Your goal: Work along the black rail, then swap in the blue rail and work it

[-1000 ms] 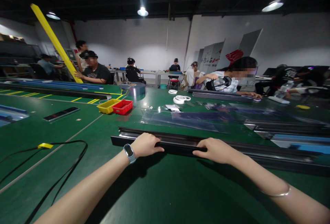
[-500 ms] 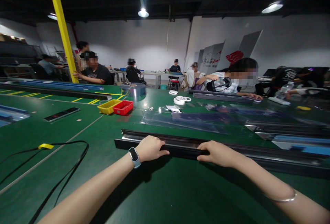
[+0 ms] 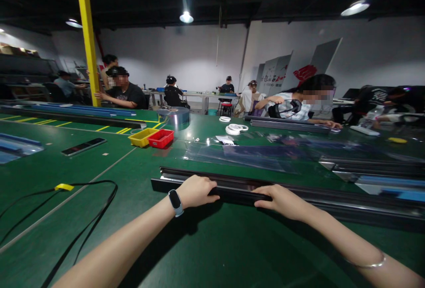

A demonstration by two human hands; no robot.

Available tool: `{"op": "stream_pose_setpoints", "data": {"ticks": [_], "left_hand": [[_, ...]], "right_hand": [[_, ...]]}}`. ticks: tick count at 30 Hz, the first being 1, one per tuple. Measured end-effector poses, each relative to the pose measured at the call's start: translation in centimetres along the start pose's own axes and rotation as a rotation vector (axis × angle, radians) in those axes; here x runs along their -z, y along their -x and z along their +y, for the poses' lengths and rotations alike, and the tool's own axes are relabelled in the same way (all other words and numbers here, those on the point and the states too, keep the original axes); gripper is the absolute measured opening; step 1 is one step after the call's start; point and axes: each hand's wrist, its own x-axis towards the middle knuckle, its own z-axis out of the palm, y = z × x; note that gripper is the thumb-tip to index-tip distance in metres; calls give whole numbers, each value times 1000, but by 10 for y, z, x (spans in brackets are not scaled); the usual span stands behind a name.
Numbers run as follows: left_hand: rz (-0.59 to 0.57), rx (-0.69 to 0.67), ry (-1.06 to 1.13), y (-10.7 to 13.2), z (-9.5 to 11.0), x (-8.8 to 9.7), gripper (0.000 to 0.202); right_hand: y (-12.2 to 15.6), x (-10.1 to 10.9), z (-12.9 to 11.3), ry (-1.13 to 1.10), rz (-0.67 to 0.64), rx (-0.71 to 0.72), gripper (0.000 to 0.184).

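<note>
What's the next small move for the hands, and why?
Probably slide the right hand farther right along the black profile: both it and the left hand grip its left part, while the profile runs on toward the picture's right edge.

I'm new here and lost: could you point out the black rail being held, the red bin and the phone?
Black rail (image 3: 236, 196): head view, on its near side wall.
Red bin (image 3: 164, 142): head view, on its front wall.
Phone (image 3: 84, 147): head view, mid-screen.

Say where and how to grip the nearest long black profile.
Grip the black profile by its near wall, coming from the near side: thumbs outside, fingers over the top edge. It lies crosswise with its channel open upward, so that wall should suit a pinch, as the left hand and right hand show.
</note>
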Motion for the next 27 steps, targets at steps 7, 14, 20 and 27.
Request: {"op": "stream_pose_setpoints", "data": {"ticks": [7, 14, 20, 27], "left_hand": [[1, -7, -29, 2, -12, 4, 44], [8, -49, -28, 2, -10, -3, 43], [13, -32, -37, 2, -5, -3, 39], [11, -29, -22, 2, -2, 2, 39]], "right_hand": [[8, 12, 1, -2, -73, -54, 39], [8, 26, 2, 51, -201, -97, 38], [5, 2, 1, 88, 44, -52, 51], [12, 3, 8, 65, -2, -21, 46]]}}
